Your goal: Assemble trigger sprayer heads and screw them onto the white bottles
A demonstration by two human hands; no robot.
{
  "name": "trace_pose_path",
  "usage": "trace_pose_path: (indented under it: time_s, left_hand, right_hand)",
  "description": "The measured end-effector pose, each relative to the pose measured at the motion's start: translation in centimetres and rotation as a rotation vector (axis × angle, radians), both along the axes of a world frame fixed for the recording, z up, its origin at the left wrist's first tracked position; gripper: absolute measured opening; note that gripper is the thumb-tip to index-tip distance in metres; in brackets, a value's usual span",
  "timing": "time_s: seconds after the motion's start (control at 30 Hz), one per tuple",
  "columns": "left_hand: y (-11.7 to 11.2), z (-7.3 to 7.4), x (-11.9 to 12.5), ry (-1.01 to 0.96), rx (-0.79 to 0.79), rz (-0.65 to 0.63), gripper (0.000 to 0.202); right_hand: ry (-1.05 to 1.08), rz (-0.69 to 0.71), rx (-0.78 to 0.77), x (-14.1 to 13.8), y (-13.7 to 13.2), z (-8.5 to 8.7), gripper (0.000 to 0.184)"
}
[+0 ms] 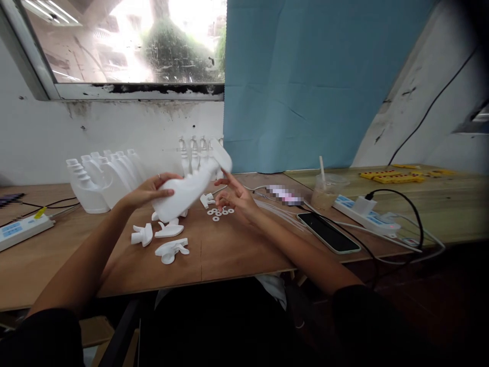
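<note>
My left hand (151,192) is closed around the lower part of a white spray bottle (181,196), tilted with its top up to the right. A white trigger sprayer head (221,155), slightly blurred, sits at the bottle's top. Just below that head is my right hand (239,199), its fingers apart and the index finger raised at the trigger side; whether it touches I cannot tell. Small white ring washers (216,212) lie under my right hand. Loose white sprayer heads (171,250) rest on the table below the bottle, and a smaller sprayer part (207,200) lies behind the washers.
Several open white bottles (95,188) stand at the back left, and fitted spray bottles (194,153) by the wall. Clear tubes (280,213), a phone (327,232), a drink cup (324,192) and a power strip (364,216) with cables lie right. Another power strip (25,229) is left.
</note>
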State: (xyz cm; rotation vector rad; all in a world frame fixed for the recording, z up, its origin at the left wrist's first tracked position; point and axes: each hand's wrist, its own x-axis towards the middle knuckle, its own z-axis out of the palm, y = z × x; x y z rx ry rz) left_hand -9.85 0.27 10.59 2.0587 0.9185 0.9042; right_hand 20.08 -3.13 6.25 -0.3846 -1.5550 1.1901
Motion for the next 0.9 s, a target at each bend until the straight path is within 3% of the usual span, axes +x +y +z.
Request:
trace_pose_path:
  time_s: [0.07, 0.13, 0.27, 0.4, 0.53, 0.67, 0.9]
  left_hand:
    - [3.0, -0.6, -0.5, -0.265, 0.106, 0.173, 0.059]
    - [6.3, -1.0, -1.0, -0.408, 0.159, 0.330, 0.060]
    - [12.3, -1.4, -1.6, -0.317, 0.192, 0.672, 0.064]
    - [15.9, -2.6, -0.9, -0.115, 0.282, 0.954, 0.059]
    - [17.6, -4.2, 0.9, -0.017, 0.238, 1.024, 0.051]
    - [18.9, -5.7, 2.5, 0.002, 0.189, 1.015, 0.049]
    - [21.5, -7.3, 3.8, 0.033, 0.072, 1.096, 0.070]
  right_hand:
    - [-0.023, -0.071, -0.006, 0.6, 1.1, -0.6, 0.061]
    - [-0.070, -0.138, -0.045, 1.3, 2.4, -1.5, 0.061]
    - [-0.192, -0.245, -0.097, 2.1, 4.5, -3.7, 0.055]
    - [-0.393, -0.371, 0.056, 2.7, 5.5, -5.1, 0.041]
    - [-0.606, -0.480, 0.340, 3.0, 5.4, -5.4, 0.029]
    - [-0.784, -0.462, 0.621, 2.8, 4.8, -5.4, 0.021]
    - [-0.774, -0.409, 0.674, 2.6, 4.7, -5.9, 0.017]
